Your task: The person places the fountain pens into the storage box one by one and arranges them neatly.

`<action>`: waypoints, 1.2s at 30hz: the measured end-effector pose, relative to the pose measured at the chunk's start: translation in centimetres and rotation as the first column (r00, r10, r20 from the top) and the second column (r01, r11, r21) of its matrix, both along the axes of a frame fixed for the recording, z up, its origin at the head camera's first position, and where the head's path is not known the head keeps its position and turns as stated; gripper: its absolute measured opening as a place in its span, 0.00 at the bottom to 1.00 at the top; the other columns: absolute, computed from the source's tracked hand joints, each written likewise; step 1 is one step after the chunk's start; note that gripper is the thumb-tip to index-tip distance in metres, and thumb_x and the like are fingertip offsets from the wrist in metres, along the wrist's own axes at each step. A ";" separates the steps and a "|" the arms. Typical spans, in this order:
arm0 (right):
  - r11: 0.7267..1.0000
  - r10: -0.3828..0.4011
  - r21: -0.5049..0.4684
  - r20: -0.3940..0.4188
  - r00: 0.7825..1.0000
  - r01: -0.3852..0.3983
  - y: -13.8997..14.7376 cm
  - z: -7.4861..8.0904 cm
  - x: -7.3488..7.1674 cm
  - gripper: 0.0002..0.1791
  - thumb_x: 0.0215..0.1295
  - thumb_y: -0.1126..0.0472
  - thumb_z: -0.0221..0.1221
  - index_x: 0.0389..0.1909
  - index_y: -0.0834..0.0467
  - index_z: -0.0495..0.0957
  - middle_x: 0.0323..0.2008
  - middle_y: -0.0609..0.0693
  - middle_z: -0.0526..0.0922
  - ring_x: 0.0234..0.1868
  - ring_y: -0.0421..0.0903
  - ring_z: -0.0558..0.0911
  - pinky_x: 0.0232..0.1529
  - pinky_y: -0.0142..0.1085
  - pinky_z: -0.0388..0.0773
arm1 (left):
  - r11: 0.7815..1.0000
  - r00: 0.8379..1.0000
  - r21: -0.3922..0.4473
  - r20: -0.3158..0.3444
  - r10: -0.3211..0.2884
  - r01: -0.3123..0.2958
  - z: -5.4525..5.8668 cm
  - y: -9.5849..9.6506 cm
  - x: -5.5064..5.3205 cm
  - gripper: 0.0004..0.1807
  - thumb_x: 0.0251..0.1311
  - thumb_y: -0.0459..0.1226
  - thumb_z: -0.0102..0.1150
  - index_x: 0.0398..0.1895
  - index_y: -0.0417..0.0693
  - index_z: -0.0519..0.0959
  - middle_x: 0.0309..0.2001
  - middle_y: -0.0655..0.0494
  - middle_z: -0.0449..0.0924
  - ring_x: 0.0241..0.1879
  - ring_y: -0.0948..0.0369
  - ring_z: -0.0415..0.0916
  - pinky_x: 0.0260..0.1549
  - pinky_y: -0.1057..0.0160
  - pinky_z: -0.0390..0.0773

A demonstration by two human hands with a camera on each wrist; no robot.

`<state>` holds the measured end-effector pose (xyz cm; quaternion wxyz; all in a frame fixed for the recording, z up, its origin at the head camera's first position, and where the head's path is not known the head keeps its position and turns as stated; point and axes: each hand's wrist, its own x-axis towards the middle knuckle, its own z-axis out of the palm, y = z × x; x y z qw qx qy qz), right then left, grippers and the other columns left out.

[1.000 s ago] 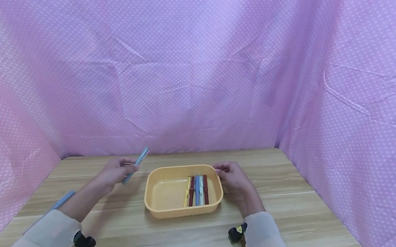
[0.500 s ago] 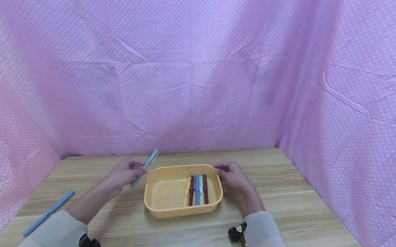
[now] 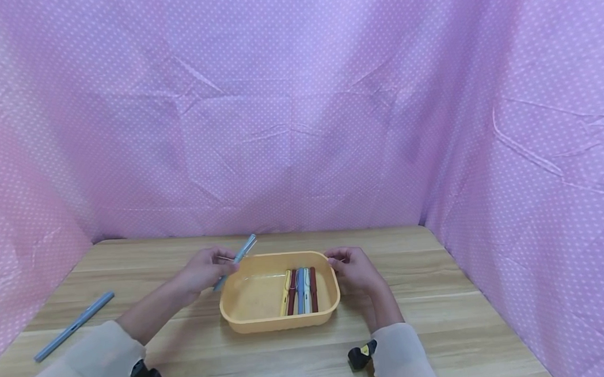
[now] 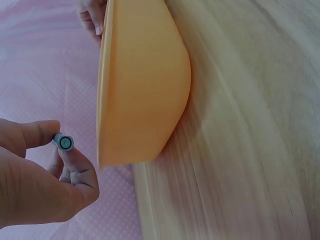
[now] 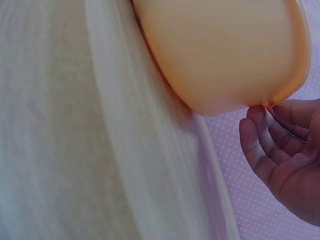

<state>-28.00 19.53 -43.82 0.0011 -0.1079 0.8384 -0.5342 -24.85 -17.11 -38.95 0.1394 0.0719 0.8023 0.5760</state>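
Observation:
My left hand (image 3: pixel 203 272) pinches a light blue pen (image 3: pixel 245 248) between thumb and fingers at the left rim of a yellow plastic tray (image 3: pixel 281 324). The pen is tilted, its clip end up and to the right; its round end (image 4: pixel 65 143) faces the camera in the left wrist view. At the tray's far right corner, my right hand (image 3: pixel 358 270) holds the rim between thumb and fingers, seen also in the right wrist view. Inside the tray, on its right side, several pens lie side by side: a yellow pen (image 3: pixel 285 293), dark red ones, a blue pen (image 3: pixel 301 290) and a pale one.
Another blue pen (image 3: pixel 74 326) lies slantwise on the wooden table (image 3: pixel 271 363) at the left. Pink dotted cloth (image 3: pixel 298 125) hangs behind the table and along both sides.
My left hand has moved right with the light blue pen, from left of the tray to its left rim. The right hand and the tray have stayed in place.

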 end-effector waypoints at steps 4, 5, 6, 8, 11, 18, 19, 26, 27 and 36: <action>1.000 0.005 0.001 -0.002 1.000 -0.005 -0.1 0.0 0.0 0.10 0.74 0.68 0.57 0.50 0.66 0.84 0.41 0.55 0.88 0.39 0.46 0.84 0.44 0.37 0.85 | 1.000 1.000 0.007 0.012 -0.006 0.006 -0.2 0.6 0.1 0.22 0.68 0.34 0.62 0.59 0.32 0.70 0.51 0.40 0.77 0.52 0.46 0.75 0.50 0.53 0.80; 1.000 0.006 0.002 -0.003 1.000 -0.006 -0.1 0.0 0.0 0.10 0.74 0.68 0.57 0.50 0.66 0.84 0.41 0.55 0.88 0.39 0.46 0.84 0.44 0.37 0.85 | 1.000 1.000 0.011 0.014 -0.012 0.012 -0.2 0.7 0.1 0.21 0.68 0.34 0.62 0.59 0.31 0.70 0.52 0.40 0.77 0.52 0.46 0.75 0.50 0.52 0.80; 1.000 0.006 0.001 -0.002 1.000 -0.006 -0.1 0.0 0.0 0.10 0.74 0.69 0.58 0.50 0.66 0.84 0.41 0.55 0.88 0.39 0.47 0.84 0.44 0.37 0.85 | 1.000 1.000 0.014 0.017 -0.014 0.013 -0.3 0.8 0.1 0.20 0.68 0.33 0.61 0.58 0.32 0.70 0.52 0.39 0.77 0.51 0.46 0.75 0.50 0.52 0.80; 1.000 0.006 0.003 -0.003 1.000 -0.006 -0.1 0.1 0.0 0.10 0.73 0.68 0.58 0.50 0.65 0.84 0.41 0.55 0.88 0.39 0.47 0.84 0.44 0.37 0.85 | 1.000 1.000 0.016 0.013 -0.026 0.025 -0.4 1.0 0.1 0.20 0.69 0.33 0.60 0.58 0.31 0.70 0.51 0.39 0.77 0.51 0.46 0.75 0.50 0.52 0.80; 1.000 0.004 0.003 -0.004 1.000 -0.004 -0.1 0.1 0.1 0.10 0.73 0.69 0.58 0.49 0.65 0.84 0.41 0.55 0.88 0.40 0.47 0.84 0.44 0.38 0.85 | 1.000 1.000 0.012 0.010 -0.024 0.024 -0.4 1.3 0.1 0.20 0.69 0.33 0.61 0.58 0.31 0.71 0.49 0.42 0.77 0.50 0.47 0.75 0.47 0.56 0.81; 1.000 0.005 0.000 -0.005 1.000 -0.005 0.0 0.1 0.0 0.10 0.73 0.69 0.58 0.49 0.65 0.85 0.40 0.54 0.88 0.39 0.46 0.83 0.44 0.37 0.84 | 0.999 0.999 -0.004 0.008 -0.044 0.044 0.0 2.0 0.4 0.22 0.71 0.33 0.59 0.60 0.27 0.70 0.51 0.39 0.77 0.49 0.48 0.76 0.45 0.55 0.84; 1.000 0.004 0.001 -0.005 1.000 -0.004 0.0 0.1 0.0 0.10 0.73 0.69 0.58 0.49 0.65 0.85 0.40 0.54 0.88 0.39 0.45 0.83 0.44 0.36 0.84 | 0.999 0.999 -0.002 0.010 -0.048 0.048 0.0 2.1 0.5 0.21 0.71 0.33 0.59 0.60 0.26 0.70 0.51 0.39 0.78 0.49 0.48 0.77 0.45 0.55 0.85; 1.000 0.000 -0.004 0.010 1.000 0.000 0.0 0.3 0.2 0.10 0.73 0.69 0.58 0.49 0.66 0.85 0.40 0.55 0.88 0.39 0.46 0.83 0.44 0.38 0.84 | 0.999 0.998 0.024 0.036 -0.042 0.041 -0.1 3.2 0.6 0.21 0.70 0.31 0.58 0.60 0.26 0.70 0.50 0.38 0.78 0.47 0.48 0.78 0.47 0.50 0.86; 1.000 -0.001 -0.004 0.012 1.000 0.001 0.0 0.3 0.2 0.10 0.73 0.69 0.58 0.49 0.65 0.85 0.40 0.55 0.88 0.39 0.46 0.84 0.44 0.38 0.85 | 0.999 0.998 0.034 0.045 -0.040 0.039 -0.2 3.3 0.6 0.21 0.70 0.31 0.58 0.60 0.26 0.70 0.50 0.38 0.78 0.47 0.47 0.78 0.47 0.49 0.86; 1.000 0.005 -0.002 0.016 1.000 -0.005 -0.1 0.0 -0.1 0.10 0.74 0.68 0.57 0.50 0.65 0.84 0.41 0.55 0.88 0.40 0.47 0.84 0.45 0.39 0.85 | 0.990 0.993 0.137 0.109 -0.053 0.038 -0.7 4.6 0.9 0.20 0.69 0.28 0.58 0.60 0.25 0.68 0.51 0.36 0.76 0.47 0.45 0.79 0.46 0.48 0.87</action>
